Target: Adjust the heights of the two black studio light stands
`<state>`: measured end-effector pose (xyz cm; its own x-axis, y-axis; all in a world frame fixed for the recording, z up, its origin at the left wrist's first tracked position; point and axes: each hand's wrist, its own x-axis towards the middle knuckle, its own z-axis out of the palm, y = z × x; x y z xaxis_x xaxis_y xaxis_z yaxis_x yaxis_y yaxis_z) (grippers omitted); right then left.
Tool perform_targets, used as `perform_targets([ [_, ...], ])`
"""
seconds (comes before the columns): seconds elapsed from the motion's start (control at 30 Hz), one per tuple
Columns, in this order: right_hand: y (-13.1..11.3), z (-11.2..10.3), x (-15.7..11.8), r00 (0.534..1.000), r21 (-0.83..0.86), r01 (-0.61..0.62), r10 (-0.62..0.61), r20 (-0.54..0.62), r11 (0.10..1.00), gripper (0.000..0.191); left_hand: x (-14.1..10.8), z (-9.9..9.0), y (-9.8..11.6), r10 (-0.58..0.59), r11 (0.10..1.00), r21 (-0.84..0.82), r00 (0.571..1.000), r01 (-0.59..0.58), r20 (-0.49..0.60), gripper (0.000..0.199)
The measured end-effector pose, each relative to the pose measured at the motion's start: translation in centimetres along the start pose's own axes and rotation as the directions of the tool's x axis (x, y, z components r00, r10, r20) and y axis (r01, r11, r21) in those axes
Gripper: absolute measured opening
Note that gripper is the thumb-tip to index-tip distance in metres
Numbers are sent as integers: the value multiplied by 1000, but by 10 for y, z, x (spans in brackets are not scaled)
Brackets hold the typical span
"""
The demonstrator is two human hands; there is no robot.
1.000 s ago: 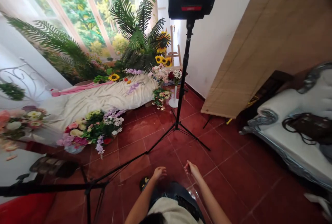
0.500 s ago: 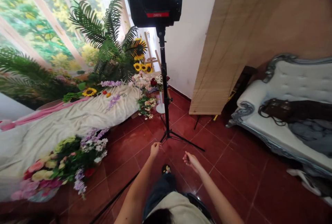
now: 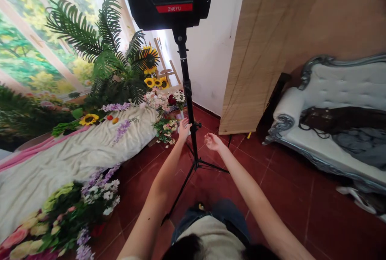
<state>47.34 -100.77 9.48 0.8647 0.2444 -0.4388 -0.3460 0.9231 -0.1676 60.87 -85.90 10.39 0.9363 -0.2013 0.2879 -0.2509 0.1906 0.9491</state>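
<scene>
At your far left, a bouquet [image 3: 60, 211] spreads along the near edge of the cream-draped platform [image 3: 60, 161], and a sunflower [image 3: 89, 119] lies by its back edge. Past the platform's right end, your left hand [image 3: 183, 128] is raised at the left side of the black light stand [image 3: 189, 103], fingers loose and not wrapped round the pole; you cannot tell whether they touch it. The stand rises upright from the floor [image 3: 280, 199], its tripod legs splayed across the red tiles. Your right hand [image 3: 213, 142] is just right of the pole, apart from it, fingers half curled around nothing. Beyond it, the lower edge of the bamboo blind [image 3: 241, 75] hangs near the floor. Tile stretches between your right forearm and the front edge of the white sofa [image 3: 289, 101], where a brown bag [image 3: 327, 118] lies.
</scene>
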Motion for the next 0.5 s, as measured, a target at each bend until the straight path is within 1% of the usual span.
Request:
perform_targets([
  [0.07,-7,16,16,997,-5,-62,62,35,998,25,11,12,2,-8,1000,18,1000,8,18,45],
  [0.13,-15,29,30,994,-20,-100,100,51,995,28,19,21,2,-5,998,61,1000,4,18,41],
  [0.27,-32,41,50,985,-61,-146,150,85,987,32,28,34,1,14,990,137,1000,-17,26,31],
  [0.33,-40,43,56,977,-68,-187,193,96,980,31,32,39,0,-20,987,157,1000,20,-7,31],
  [0.4,-48,44,61,964,-61,-246,250,86,967,30,36,42,-1,-78,979,186,996,86,-51,35],
  [0.5,-58,47,63,945,-28,-324,325,27,946,26,40,48,-3,-142,958,229,980,171,-136,38],
])
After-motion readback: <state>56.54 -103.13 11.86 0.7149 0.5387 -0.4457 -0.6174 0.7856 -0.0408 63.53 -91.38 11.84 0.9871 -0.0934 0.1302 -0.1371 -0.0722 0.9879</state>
